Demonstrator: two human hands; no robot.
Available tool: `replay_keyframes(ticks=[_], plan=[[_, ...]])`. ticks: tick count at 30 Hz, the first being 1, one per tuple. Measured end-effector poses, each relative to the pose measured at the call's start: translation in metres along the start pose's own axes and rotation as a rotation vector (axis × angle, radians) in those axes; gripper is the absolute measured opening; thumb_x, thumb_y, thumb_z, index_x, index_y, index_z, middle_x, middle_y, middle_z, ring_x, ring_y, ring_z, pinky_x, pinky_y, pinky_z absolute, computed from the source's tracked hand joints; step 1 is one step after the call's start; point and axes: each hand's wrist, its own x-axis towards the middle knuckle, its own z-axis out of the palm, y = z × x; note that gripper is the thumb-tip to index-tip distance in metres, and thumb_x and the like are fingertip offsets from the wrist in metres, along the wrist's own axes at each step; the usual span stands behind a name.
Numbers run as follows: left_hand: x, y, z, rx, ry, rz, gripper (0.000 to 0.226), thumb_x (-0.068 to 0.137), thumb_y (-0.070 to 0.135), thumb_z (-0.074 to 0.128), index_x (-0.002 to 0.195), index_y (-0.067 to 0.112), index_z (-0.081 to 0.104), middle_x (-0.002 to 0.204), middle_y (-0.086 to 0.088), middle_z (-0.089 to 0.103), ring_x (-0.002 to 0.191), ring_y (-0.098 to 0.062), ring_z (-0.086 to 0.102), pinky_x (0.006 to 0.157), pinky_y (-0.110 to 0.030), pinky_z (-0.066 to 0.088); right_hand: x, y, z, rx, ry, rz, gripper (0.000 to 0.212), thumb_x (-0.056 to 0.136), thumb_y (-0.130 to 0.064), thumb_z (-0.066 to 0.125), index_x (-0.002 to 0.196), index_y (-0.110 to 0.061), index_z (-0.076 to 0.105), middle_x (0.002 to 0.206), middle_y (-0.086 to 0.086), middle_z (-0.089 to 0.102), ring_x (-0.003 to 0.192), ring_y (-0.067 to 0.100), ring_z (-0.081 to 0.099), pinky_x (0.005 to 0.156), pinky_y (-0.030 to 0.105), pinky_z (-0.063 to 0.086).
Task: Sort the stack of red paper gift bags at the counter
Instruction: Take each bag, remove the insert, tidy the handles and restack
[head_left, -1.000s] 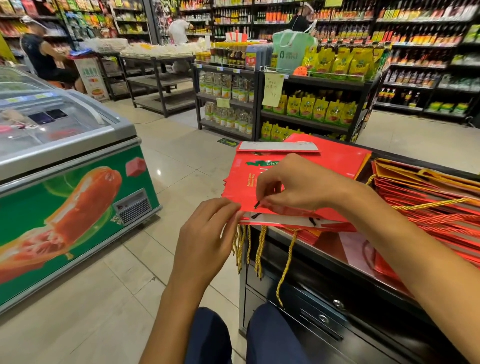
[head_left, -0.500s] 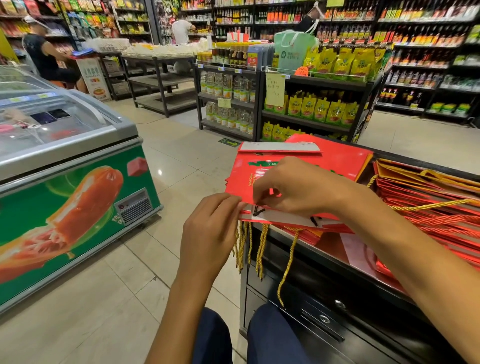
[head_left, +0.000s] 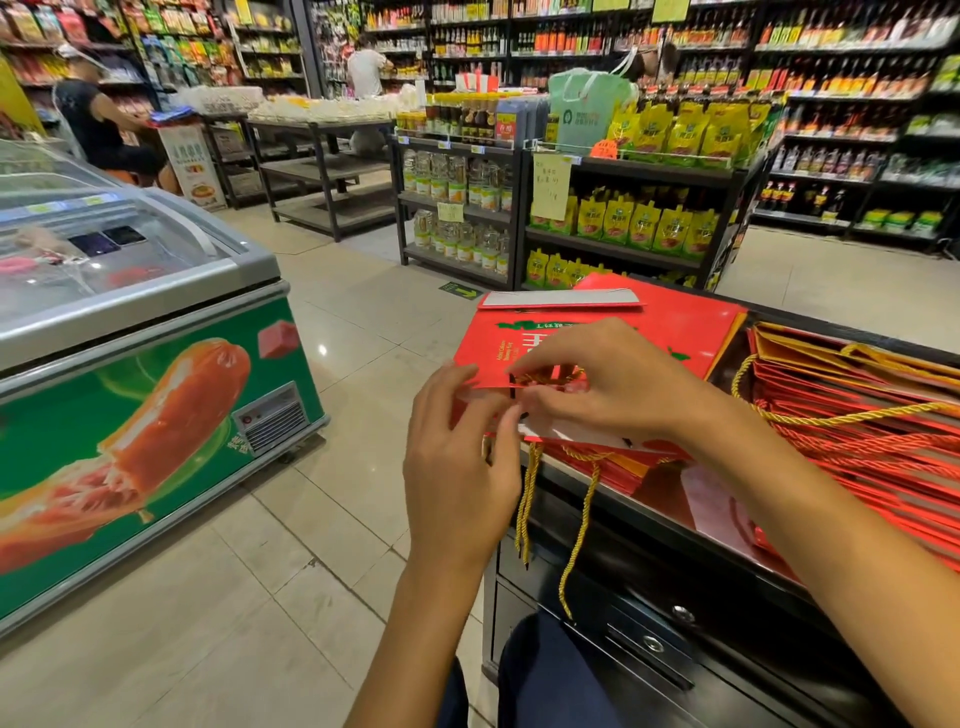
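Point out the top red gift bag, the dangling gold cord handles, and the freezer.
top red gift bag (head_left: 670, 325), head view, bare far panel.
gold cord handles (head_left: 579, 540), head view, hanging strand.
freezer (head_left: 171, 395), head view, printed side.

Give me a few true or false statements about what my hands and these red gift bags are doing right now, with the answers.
1. Both hands are at the near edge of the top red bag. True: left hand and right hand pinch there.
2. Gold cord handles hang over the counter's front edge. True.
3. The chest freezer stands to the right of the counter. False: it stands to the left.
4. The bags are blue. False: they are red.
5. More red bags lie fanned to the right of the hands. True.
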Motion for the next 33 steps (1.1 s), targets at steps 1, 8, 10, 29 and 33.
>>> replay_keyframes(ticks=[1, 8, 10, 29, 33], plan=[[0.000, 0.003, 0.003, 0.022, -0.012, -0.023, 0.019, 0.095, 0.023, 0.073, 0.112, 0.015, 0.075, 0.135, -0.002, 0.056, 0.130, -0.020, 0.052, 0.098, -0.038, 0.054, 0.000, 0.000, 0.001, -0.005, 0.015, -0.001, 0.024, 0.094, -0.027, 0.070, 0.116, -0.019, 0.077, 0.110, -0.007, 0.077, 0.099, 0.007, 0.069, 0.084, 0.033, 0.056], [0.010, 0.008, 0.016, 0.032, 0.003, -0.161, 0.015, 0.097, 0.023, 0.069, 0.107, 0.016, 0.077, 0.129, 0.003, 0.060, 0.135, -0.019, 0.043, 0.104, -0.036, 0.048, 0.003, -0.003, 0.002, 0.009, 0.025, -0.018, 0.028, 0.094, -0.032, 0.060, 0.111, -0.019, 0.078, 0.101, -0.007, 0.077, 0.090, 0.008, 0.068, 0.075, 0.039, 0.057], [0.009, 0.008, 0.016, -0.006, 0.001, -0.156, 0.014, 0.097, 0.023, 0.069, 0.106, 0.016, 0.077, 0.130, 0.005, 0.061, 0.140, -0.016, 0.040, 0.107, -0.029, 0.045, 0.003, -0.001, 0.001, -0.017, 0.027, -0.022, 0.029, 0.096, -0.034, 0.057, 0.111, -0.019, 0.078, 0.100, -0.006, 0.077, 0.090, 0.010, 0.069, 0.073, 0.041, 0.056], [0.009, 0.000, -0.011, -0.299, -0.004, -0.361, 0.028, 0.095, 0.045, 0.063, 0.104, 0.019, 0.064, 0.116, 0.014, 0.063, 0.110, 0.003, 0.059, 0.087, -0.020, 0.054, 0.000, 0.023, 0.000, 0.116, -0.062, 0.106, 0.013, 0.092, -0.029, 0.075, 0.104, -0.026, 0.079, 0.094, -0.013, 0.068, 0.086, 0.000, 0.060, 0.072, 0.021, 0.043], [0.027, -0.002, -0.005, -0.371, -0.141, -0.689, 0.044, 0.100, 0.051, 0.056, 0.134, 0.024, 0.049, 0.115, 0.001, 0.066, 0.096, -0.010, 0.070, 0.077, -0.032, 0.062, 0.000, 0.023, 0.010, 0.170, 0.017, 0.076, 0.010, 0.098, -0.025, 0.069, 0.106, -0.021, 0.074, 0.095, -0.015, 0.070, 0.088, 0.000, 0.064, 0.077, 0.023, 0.049]])
